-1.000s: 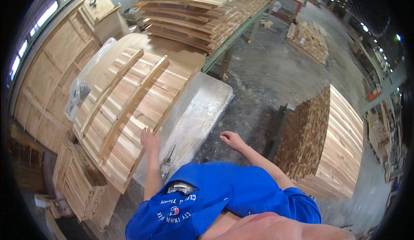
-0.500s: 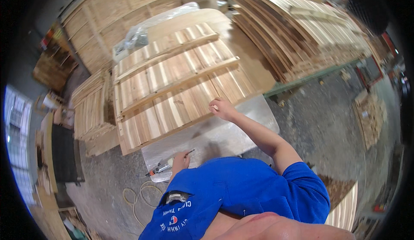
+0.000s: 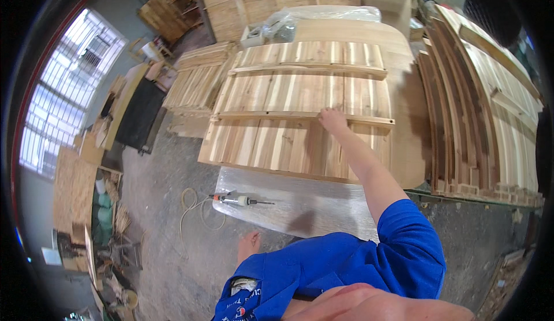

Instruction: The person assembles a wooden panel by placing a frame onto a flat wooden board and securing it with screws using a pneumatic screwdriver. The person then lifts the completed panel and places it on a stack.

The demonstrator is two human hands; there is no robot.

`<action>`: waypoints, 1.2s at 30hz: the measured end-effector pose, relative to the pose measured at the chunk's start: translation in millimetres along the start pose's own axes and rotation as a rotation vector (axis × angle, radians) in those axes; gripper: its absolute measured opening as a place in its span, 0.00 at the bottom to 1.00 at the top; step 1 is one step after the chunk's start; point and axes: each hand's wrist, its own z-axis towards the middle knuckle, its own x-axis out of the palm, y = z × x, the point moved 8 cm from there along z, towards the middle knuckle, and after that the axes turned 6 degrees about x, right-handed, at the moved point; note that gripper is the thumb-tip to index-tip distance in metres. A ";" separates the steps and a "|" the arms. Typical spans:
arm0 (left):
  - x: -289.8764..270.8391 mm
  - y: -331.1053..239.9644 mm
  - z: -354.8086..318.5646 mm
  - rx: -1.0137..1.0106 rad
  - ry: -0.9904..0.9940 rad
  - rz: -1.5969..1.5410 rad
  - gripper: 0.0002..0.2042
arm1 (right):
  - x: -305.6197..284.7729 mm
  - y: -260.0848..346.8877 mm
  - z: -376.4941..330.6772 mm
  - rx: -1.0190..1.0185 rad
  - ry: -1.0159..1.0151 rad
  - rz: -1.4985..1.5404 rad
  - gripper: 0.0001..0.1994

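Note:
A striped wooden panel lies in front of me with battens across it. My right hand reaches over its near part, fingers pinched together at the nearer batten; anything small between them is too hard to make out. On the plastic-wrapped surface below the panel rests a power driver with a long thin bit and an orange-red end. My left hand hangs low near that surface's front edge, its fingers loosely curled and nothing seen in them, apart from the driver.
A rounded wooden board extends behind the panel. Stacked panels fill the right side; slatted pieces are piled at the left. A pale hose loops on the floor. Clear plastic wrap covers something at the back.
My view has swung leftward. My right hand has gone from the panel's near edge area forward to the batten. My left hand has come away from the driver and dropped back.

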 end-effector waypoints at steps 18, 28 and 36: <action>-82.6 56.0 239.7 -0.726 -0.353 -1.556 0.22 | -41.9 -15.5 -18.8 -0.141 -0.276 0.130 0.22; -84.9 37.9 298.6 -0.574 0.142 -1.762 0.21 | -11.6 -13.1 -190.7 -0.036 0.133 -0.062 0.41; -96.3 90.1 310.9 -0.528 0.141 -1.720 0.23 | 0.4 1.1 -164.0 0.038 0.016 -0.102 0.42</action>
